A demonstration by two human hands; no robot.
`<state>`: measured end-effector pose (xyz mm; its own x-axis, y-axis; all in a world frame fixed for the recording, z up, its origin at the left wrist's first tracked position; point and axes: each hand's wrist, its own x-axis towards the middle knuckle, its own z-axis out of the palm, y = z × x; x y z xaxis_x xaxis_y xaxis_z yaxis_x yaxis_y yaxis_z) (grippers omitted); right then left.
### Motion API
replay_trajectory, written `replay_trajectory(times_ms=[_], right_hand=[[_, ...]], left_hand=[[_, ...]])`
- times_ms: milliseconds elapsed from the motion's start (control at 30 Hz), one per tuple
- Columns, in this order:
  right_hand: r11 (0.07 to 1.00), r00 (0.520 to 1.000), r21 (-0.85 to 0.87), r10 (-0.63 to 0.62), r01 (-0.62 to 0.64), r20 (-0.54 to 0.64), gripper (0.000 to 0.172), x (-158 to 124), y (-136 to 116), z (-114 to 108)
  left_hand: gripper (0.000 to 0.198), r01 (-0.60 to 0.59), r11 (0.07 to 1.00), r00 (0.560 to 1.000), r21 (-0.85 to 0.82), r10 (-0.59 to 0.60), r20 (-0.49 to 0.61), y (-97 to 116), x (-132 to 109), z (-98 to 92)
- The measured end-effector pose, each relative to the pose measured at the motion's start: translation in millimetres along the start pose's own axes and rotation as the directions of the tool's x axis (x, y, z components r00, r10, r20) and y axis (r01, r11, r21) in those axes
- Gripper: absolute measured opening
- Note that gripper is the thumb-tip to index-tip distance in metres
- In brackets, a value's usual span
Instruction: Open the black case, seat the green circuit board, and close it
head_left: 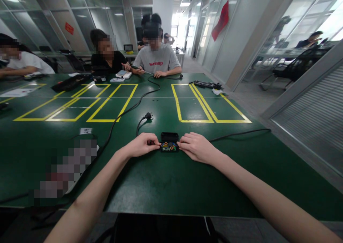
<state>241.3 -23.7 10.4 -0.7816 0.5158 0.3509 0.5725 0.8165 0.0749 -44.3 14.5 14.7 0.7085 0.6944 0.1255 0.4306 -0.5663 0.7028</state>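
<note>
A small open black power adapter (pixel 169 146) lies on the green table (pixel 166 186), its circuit board with orange and blue parts showing. Its black lid (pixel 169 136) rests just behind it. My left hand (pixel 143 145) has its fingers curled against the adapter's left end, where a black cable leaves it. My right hand (pixel 197 146) presses its fingertips on the right end. A black plug (pixel 148 116) on a short cable lies a little beyond the hands.
Yellow tape rectangles (pixel 198 107) mark the table's far half. A long black cable (pixel 125 111) runs across toward people seated at the far side (pixel 157 59). A black tool (pixel 207 84) lies far right, a pixelated object (pixel 66 168) at near left. The table's right edge borders an aisle.
</note>
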Motion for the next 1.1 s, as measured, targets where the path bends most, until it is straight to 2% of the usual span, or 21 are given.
replay_trajectory(times_ms=[67,133,233,333,400,467,600,667,767,900,1100], right_hand=[[0.992,0.998,0.117,0.041,-0.036,-0.042,0.015,-1,0,3],[0.962,0.981,0.233,0.167,-0.14,-0.1,0.017,-2,2,10],[0.897,0.9,0.259,0.405,-0.357,-0.16,0.019,-1,8,23],[0.854,0.852,0.245,0.501,-0.459,-0.154,0.026,4,14,33],[0.826,0.85,0.322,0.516,-0.462,-0.107,0.023,8,16,36],[0.762,0.837,0.449,0.545,-0.468,-0.053,0.019,11,15,36],[0.535,0.76,0.694,0.649,-0.482,0.028,0.02,14,9,34],[0.462,0.74,0.765,0.672,-0.448,0.027,0.019,15,6,35],[0.404,0.723,0.82,0.69,-0.405,0.018,0.023,15,3,37],[0.343,0.706,0.841,0.706,-0.418,0.063,0.029,13,3,37],[0.276,0.717,0.876,0.689,-0.396,0.107,0.033,12,2,34]], left_hand=[[0.016,-0.01,1.0,0.999,-0.002,0.01,-0.036,0,0,-0.4],[0.015,-0.009,1.0,0.995,-0.011,0.008,-0.095,-1,1,-1.4],[0.016,0.063,0.998,0.977,-0.031,-0.068,-0.203,-2,3,-2.5],[0.027,0.176,0.984,0.938,0.006,-0.166,-0.304,-5,8,2.2],[0.026,0.198,0.979,0.926,0.054,-0.169,-0.339,-6,12,9.1],[0.024,0.202,0.979,0.922,0.008,-0.187,-0.339,-7,16,16.2],[0.025,0.214,0.918,0.9,-0.334,-0.318,-0.298,-7,20,20.5],[0.029,0.239,0.864,0.886,-0.443,-0.381,-0.264,-6,19,17.5],[0.028,0.264,0.833,0.881,-0.486,-0.414,-0.23,-5,17,12.5],[0.022,0.275,0.824,0.884,-0.495,-0.42,-0.208,-3,15,10.7],[0.02,0.28,0.809,0.885,-0.518,-0.426,-0.188,0,15,11.0]])
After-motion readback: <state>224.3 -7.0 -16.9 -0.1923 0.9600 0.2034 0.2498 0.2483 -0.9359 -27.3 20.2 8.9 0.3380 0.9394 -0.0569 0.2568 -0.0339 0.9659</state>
